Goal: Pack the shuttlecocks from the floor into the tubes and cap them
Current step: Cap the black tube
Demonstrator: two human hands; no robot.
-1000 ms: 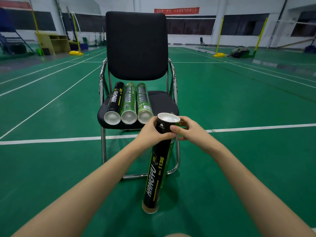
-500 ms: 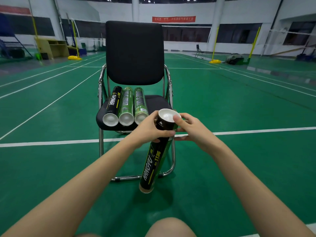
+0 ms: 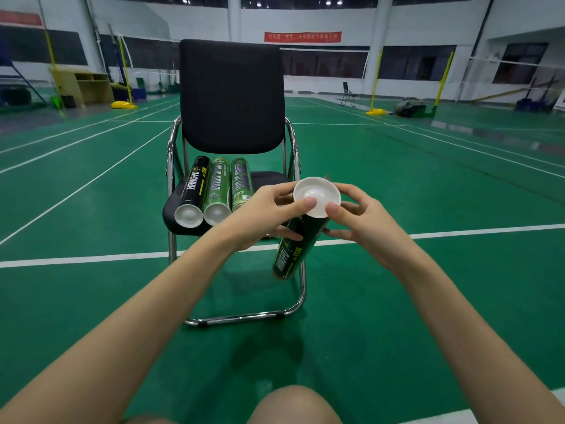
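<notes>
The head view holds four shuttlecock tubes in all. Three lie side by side on the seat of one black chair, their white capped ends facing the camera: one black tube at the left, then a first green tube touching it, then a second green tube whose near end is hidden behind the left hand. The fourth tube — dark, with green and yellow lettering — is held in the air in front of the chair's right front edge, tilted so its top leans toward the camera and its lower end points down at the floor.

Both hands are on this fourth tube. The left hand curls around the upper part of it, fingers wrapped underneath and the thumb pressing on the lower left rim of the white cap. The right hand grips from the other side, its thumb on the cap's lower right rim and its fingers curled behind the tube's top. The cap sits over the tube's mouth; whether it is fully seated cannot be told.

One bare knee shows at the bottom edge. The green court floor carries white lines, and no shuttlecock can be seen on it. Farther back stand two yellow-based net posts — one left, one right — and a red banner on the wall.
</notes>
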